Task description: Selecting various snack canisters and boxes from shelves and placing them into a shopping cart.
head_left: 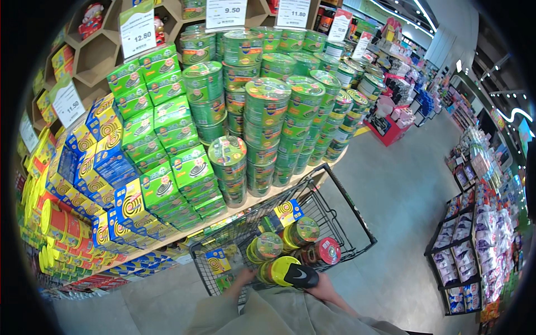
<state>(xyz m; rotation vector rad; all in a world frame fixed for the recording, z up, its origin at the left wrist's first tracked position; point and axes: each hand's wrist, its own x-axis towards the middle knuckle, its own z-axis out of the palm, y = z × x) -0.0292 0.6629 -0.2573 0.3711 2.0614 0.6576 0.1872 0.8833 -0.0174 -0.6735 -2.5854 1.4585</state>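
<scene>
A black wire shopping cart (pixel 349 207) stands in front of me against a display shelf. Over its near end I hold a yellow round tin with a black end (pixel 286 272) on its side. My left hand (pixel 244 277) presses on its left end and my right hand (pixel 324 289) is at its black right end, partly hidden behind it. In the cart lie two green-lidded tins (pixel 268 245), a red-lidded tin (pixel 327 250), a blue and yellow box (pixel 288 213) and a yellow box (pixel 216 261).
The wooden shelf (pixel 290 187) carries stacked green tins (pixel 267 106), green boxes (pixel 167 128), and blue and yellow boxes (pixel 100 162), with white price cards above. Grey aisle floor (pixel 402 184) opens to the right, toward racks of packaged goods (pixel 474 234) and a red display stand (pixel 391 125).
</scene>
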